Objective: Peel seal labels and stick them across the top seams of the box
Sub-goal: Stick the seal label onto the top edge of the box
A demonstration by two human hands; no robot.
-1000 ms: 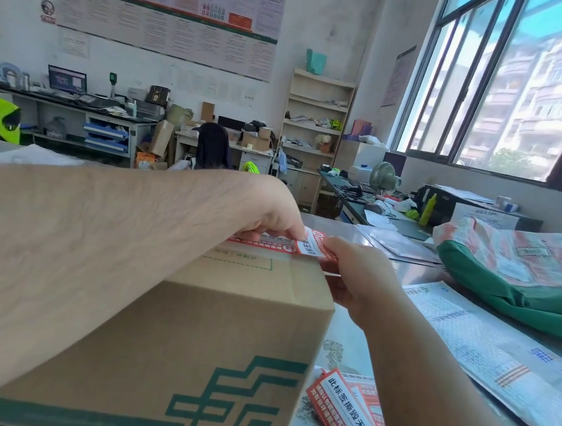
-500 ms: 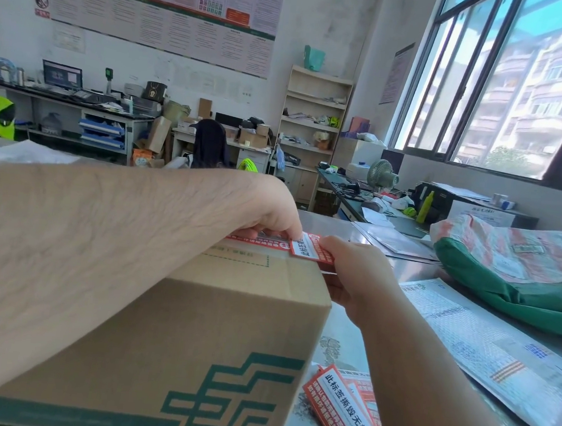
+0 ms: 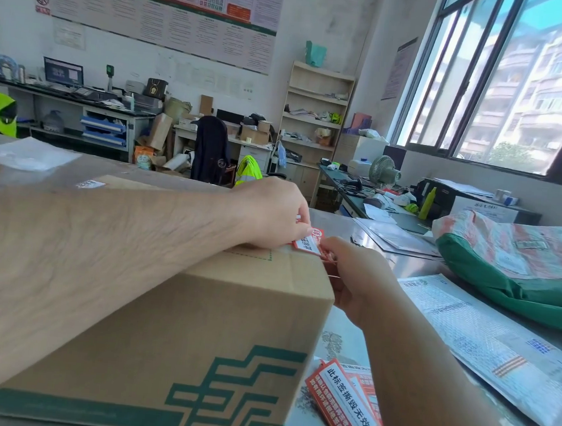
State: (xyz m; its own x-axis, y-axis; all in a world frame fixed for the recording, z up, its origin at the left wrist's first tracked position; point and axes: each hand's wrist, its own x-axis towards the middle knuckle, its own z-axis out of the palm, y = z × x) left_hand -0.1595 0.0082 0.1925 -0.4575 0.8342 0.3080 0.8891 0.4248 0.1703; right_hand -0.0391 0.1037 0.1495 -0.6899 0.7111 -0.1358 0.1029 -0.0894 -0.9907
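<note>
A brown cardboard box with a green logo stands on the steel table in front of me. A red-and-white seal label lies at the box's top right edge. My left hand reaches across the box top and presses down on the label with its fingertips. My right hand is at the box's right side and pinches the label's end at the edge. Most of the label is hidden under my left hand.
A stack of spare seal labels lies on the table right of the box. Printed plastic mailers and a green-and-red sack lie further right. A clear bag sits at the far left. Desks and shelves fill the room behind.
My left hand has slid right along the label toward the box's edge, covering more of it. My right hand has stayed at the edge, still pinching the label's end.
</note>
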